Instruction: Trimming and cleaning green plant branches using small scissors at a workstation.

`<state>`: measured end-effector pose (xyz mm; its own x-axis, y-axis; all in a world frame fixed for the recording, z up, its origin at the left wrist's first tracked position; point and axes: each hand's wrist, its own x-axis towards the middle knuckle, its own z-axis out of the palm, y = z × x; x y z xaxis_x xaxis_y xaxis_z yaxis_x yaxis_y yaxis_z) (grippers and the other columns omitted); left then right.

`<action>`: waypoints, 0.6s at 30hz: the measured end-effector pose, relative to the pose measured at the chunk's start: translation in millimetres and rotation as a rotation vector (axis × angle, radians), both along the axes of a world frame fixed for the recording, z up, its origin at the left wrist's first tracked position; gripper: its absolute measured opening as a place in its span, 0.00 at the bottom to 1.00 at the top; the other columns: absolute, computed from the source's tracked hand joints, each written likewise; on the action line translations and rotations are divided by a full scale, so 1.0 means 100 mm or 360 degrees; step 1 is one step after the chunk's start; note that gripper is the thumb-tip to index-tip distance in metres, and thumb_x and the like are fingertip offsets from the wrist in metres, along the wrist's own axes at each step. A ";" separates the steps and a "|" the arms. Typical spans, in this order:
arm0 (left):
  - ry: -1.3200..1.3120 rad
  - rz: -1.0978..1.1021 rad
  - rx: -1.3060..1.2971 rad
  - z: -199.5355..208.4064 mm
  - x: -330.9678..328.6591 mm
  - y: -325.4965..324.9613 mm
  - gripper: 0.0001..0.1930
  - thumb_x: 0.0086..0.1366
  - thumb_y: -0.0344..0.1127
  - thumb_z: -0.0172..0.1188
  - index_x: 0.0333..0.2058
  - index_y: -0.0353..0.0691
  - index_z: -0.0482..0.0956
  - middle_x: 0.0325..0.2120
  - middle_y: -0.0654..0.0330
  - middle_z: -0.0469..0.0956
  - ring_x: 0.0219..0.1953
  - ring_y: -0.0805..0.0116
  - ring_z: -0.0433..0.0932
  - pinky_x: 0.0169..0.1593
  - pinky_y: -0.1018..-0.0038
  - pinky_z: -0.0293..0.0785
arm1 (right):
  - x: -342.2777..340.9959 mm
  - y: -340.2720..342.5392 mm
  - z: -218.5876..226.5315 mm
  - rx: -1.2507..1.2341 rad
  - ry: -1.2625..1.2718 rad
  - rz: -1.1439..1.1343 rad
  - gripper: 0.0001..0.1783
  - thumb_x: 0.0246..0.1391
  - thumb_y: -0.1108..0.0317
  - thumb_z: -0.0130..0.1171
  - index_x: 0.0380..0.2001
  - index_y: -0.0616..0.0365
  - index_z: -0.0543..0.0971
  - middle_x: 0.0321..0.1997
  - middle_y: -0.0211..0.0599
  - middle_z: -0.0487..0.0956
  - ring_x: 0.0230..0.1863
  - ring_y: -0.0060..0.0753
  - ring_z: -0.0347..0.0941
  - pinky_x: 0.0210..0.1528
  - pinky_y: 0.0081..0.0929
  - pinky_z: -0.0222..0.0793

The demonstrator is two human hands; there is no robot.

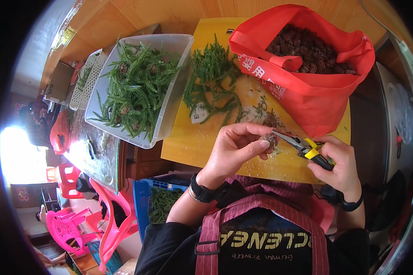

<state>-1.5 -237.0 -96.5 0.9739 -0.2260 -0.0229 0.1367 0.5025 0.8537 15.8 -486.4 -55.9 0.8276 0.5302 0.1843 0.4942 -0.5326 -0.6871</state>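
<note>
The yellow tabletop (181,149) shows bare room at its near-left edge. Far right, a red bag (316,98) holds brown cones (303,48); left, a clear bin (170,103) holds green sprigs (142,87) (its base is hidden). The right hand (338,160) has its grip wrapped round pliers (303,145); the left hand (234,149) pinches a small cone (269,143), partly covered, above the near side.

passage over near-left yellow board (181,146), pliers (303,146) blocking middle, red bag (323,110) far right, sprigs (212,64) beyond, tub (171,110) walling left
</note>
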 end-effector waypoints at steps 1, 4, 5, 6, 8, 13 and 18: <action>0.0014 -0.0004 0.0004 0.00 0.00 0.01 0.10 0.56 0.20 0.54 0.39 0.32 0.74 0.35 0.54 0.76 0.31 0.68 0.78 0.31 0.77 0.76 | 0.00 0.00 0.00 0.0001 -0.0001 0.0002 0.16 0.28 0.73 0.64 0.14 0.61 0.64 0.25 0.49 0.73 0.31 0.47 0.75 0.29 0.28 0.67; -0.0036 0.0036 0.0044 -0.01 0.00 -0.01 0.10 0.55 0.19 0.54 0.38 0.32 0.74 0.35 0.54 0.75 0.31 0.69 0.77 0.32 0.77 0.76 | 0.00 0.02 0.00 -0.0008 -0.0042 0.0015 0.16 0.28 0.73 0.64 0.14 0.61 0.65 0.24 0.49 0.73 0.31 0.47 0.75 0.28 0.29 0.68; -0.0036 0.0036 0.0043 0.00 0.00 -0.01 0.10 0.55 0.19 0.54 0.38 0.32 0.74 0.35 0.54 0.75 0.31 0.69 0.77 0.32 0.77 0.76 | -0.01 0.04 -0.01 0.0019 -0.0098 0.0014 0.15 0.28 0.73 0.64 0.14 0.61 0.65 0.24 0.49 0.73 0.30 0.47 0.74 0.28 0.29 0.68; -0.0061 0.0060 0.0033 0.00 0.00 -0.02 0.10 0.55 0.19 0.55 0.38 0.31 0.74 0.35 0.54 0.75 0.31 0.69 0.77 0.31 0.77 0.75 | -0.01 0.05 -0.02 0.0047 -0.0154 0.0012 0.15 0.28 0.73 0.64 0.14 0.61 0.65 0.24 0.49 0.73 0.29 0.48 0.74 0.28 0.29 0.67; -0.0086 0.0084 0.0023 0.00 0.00 -0.03 0.10 0.55 0.18 0.55 0.37 0.31 0.74 0.34 0.54 0.75 0.31 0.69 0.77 0.31 0.77 0.75 | -0.01 0.09 -0.04 0.0061 -0.0224 0.0018 0.15 0.28 0.74 0.64 0.14 0.61 0.65 0.24 0.49 0.73 0.28 0.47 0.74 0.27 0.29 0.67; -0.0572 0.0493 0.0769 0.07 -0.02 -0.12 0.10 0.54 0.17 0.55 0.37 0.29 0.74 0.34 0.55 0.74 0.31 0.70 0.76 0.34 0.78 0.75 | -0.03 0.15 -0.08 0.0063 -0.0359 -0.0018 0.13 0.29 0.76 0.63 0.15 0.62 0.66 0.23 0.48 0.73 0.24 0.44 0.72 0.24 0.28 0.65; -0.0984 0.0663 0.1132 0.03 -0.01 -0.11 0.16 0.53 0.18 0.56 0.43 0.28 0.70 0.37 0.55 0.73 0.34 0.69 0.76 0.38 0.77 0.75 | -0.03 0.18 -0.05 0.0116 -0.0141 -0.0104 0.14 0.32 0.76 0.63 0.14 0.61 0.65 0.16 0.41 0.68 0.22 0.44 0.69 0.23 0.32 0.64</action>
